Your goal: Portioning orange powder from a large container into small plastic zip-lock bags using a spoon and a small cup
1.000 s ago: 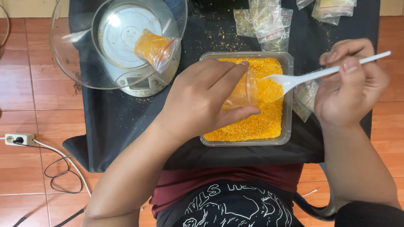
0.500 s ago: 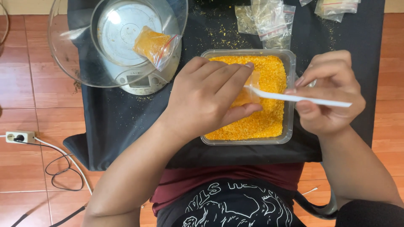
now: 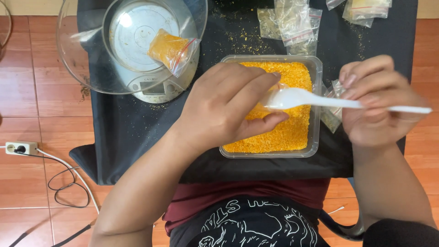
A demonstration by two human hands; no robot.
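The left hand [image 3: 224, 107] is closed on a small clear bag [image 3: 270, 103], pinching it over the clear rectangular tub [image 3: 315, 105] of orange-yellow crumbs [image 3: 286, 132]. The right hand [image 3: 377, 103] grips a white plastic spoon [image 3: 320, 100] by its handle, its bowl at the bag's mouth.

Judgement: the fill goes cleanest if the bag mouth is held wide and kept over the tub, the spoon tipped slowly, so spill falls back into the crumbs.

Packages, relative to the tub: up and to the left, a filled orange bag with a red zip strip [image 3: 171, 50] lies in a clear bowl [image 3: 82, 59] on a grey round kitchen scale [image 3: 157, 84]. Above the tub, empty clear zip bags [image 3: 290, 23] lie on the black cloth [image 3: 137, 123].
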